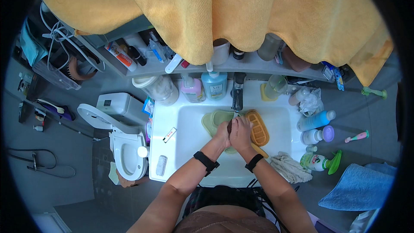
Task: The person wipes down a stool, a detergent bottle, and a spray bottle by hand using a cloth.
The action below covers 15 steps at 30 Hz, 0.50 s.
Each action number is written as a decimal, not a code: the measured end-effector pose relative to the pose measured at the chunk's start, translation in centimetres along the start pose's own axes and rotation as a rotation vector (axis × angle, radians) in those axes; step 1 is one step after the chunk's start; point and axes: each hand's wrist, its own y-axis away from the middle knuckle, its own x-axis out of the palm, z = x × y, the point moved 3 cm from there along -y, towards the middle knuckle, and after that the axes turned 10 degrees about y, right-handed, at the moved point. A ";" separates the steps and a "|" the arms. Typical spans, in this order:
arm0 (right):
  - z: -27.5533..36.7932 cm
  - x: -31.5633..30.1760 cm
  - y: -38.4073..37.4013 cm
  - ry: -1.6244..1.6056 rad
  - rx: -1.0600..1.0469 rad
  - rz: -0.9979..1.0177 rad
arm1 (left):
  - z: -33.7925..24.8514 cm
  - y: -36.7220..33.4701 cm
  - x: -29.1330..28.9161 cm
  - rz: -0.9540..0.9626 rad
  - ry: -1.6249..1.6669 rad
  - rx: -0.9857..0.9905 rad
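Both hands are pressed together over the white sink (189,146), just below the black faucet (238,95). My left hand (222,134) is closed against my right hand (240,133), whose fingers curl over it. A small dark patch shows between them, but what they hold, if anything, is hidden. Under and left of the hands lies a pale green plastic dish (209,123) in the basin. Close on the right rests an orange sectioned tray (258,131). A yellow piece (259,150), partly covered by my right wrist, lies below the tray.
Along the sink's back stand a blue pump bottle (214,87), a pink pump bottle (192,90) and a lidded tub (161,90). At right are a crumpled cloth (290,167), a green spray bottle (319,162) and a blue bottle (317,121). A yellow towel (241,13) hangs above the shelf.
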 end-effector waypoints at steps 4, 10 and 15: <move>-1.1 1.1 -0.1 -0.082 0.295 0.124 | 0.4 2.2 2.0 -0.090 -0.236 0.086; -5.8 2.1 -0.9 -0.906 1.034 0.385 | -0.1 3.5 3.1 -0.212 -0.662 0.170; -4.4 -2.6 -0.1 -0.905 0.516 0.460 | -3.1 3.6 0.8 -0.144 -0.328 0.315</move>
